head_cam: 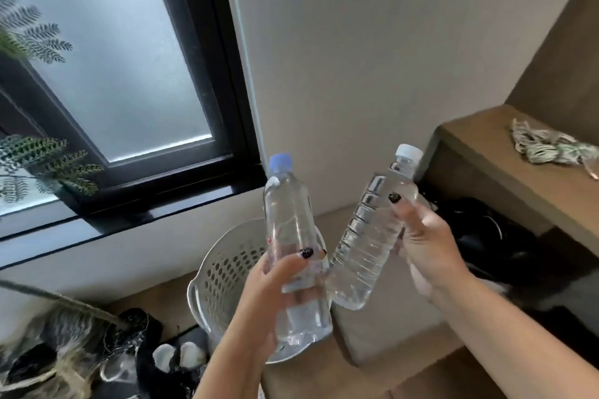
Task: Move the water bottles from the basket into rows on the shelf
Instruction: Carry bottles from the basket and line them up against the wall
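My left hand (pixel 275 295) grips a clear water bottle with a blue cap (pixel 287 217) around its lower half, holding it nearly upright. My right hand (pixel 428 246) grips a ribbed clear bottle with a white cap (pixel 369 236), tilted so its cap leans right. Both bottles are lifted above the white perforated basket (pixel 223 269), which sits on the floor below my hands. The wooden shelf (pixel 505 168) stands at the right, level with the white cap.
A bundle of pale cord (pixel 551 149) lies on the shelf top. Dark items (pixel 486 230) fill the compartment under it. A black-framed window (pixel 207 74) and plant fronds (pixel 35 42) are at left. A blurred heap of things (pixel 81 350) lies at the lower left.
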The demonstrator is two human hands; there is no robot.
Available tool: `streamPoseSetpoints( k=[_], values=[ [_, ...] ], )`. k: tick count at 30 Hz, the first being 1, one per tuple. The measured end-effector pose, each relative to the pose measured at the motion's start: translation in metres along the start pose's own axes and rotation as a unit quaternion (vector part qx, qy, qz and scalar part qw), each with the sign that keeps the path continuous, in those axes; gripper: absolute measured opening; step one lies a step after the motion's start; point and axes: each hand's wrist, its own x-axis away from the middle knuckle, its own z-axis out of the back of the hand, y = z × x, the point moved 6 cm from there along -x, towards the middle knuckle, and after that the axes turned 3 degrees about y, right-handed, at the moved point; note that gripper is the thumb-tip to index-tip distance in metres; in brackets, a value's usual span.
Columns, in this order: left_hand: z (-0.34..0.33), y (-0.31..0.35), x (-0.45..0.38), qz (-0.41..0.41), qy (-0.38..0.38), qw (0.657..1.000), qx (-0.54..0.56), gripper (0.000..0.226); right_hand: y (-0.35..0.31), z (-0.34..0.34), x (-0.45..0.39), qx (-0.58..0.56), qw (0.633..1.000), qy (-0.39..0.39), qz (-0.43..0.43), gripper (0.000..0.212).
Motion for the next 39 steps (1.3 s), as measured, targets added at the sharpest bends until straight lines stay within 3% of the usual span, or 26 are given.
streamPoseSetpoints(
  k=[5,9,11,14,17,21,25,28,35,39],
  values=[
    [-0.043,0.007,0.010,0.028,-0.075,0.996,0.043,0.045,-0.022,0.042,0.028,-0.039,0.999,0.036,-0.001,0.059],
    [-0.093,0.007,0.006,0.012,-0.118,0.993,0.008,0.033,-0.043,0.081,0.043,-0.024,0.999,0.041,0.002,0.077],
    [-0.122,0.004,0.002,0.002,-0.142,0.990,-0.001,0.053,-0.054,0.106,0.048,-0.019,0.999,0.047,0.003,0.068],
    [-0.175,-0.007,0.000,0.021,-0.184,0.983,-0.011,0.068,-0.069,0.152,0.052,-0.010,0.998,0.065,-0.006,0.081],
    [-0.236,-0.020,0.003,0.055,-0.222,0.973,-0.009,0.078,-0.084,0.207,0.054,-0.038,0.994,0.099,-0.020,0.060],
    [-0.318,-0.034,0.010,0.088,-0.238,0.966,0.049,0.070,-0.097,0.289,0.056,-0.115,0.983,0.134,-0.056,0.046],
    [-0.399,-0.051,0.019,0.138,-0.268,0.947,0.112,0.088,-0.107,0.363,0.063,-0.188,0.961,0.182,-0.093,0.039],
    [-0.454,-0.066,0.024,0.179,-0.294,0.932,0.116,0.083,-0.116,0.410,0.067,-0.248,0.940,0.212,-0.100,0.045],
    [-0.552,-0.090,0.023,0.202,-0.336,0.920,0.002,0.038,-0.133,0.489,0.068,-0.362,0.890,0.253,-0.114,0.050],
    [-0.599,-0.101,0.009,0.225,-0.357,0.907,-0.013,0.038,-0.129,0.531,0.056,-0.411,0.862,0.282,-0.088,0.050]
  ],
)
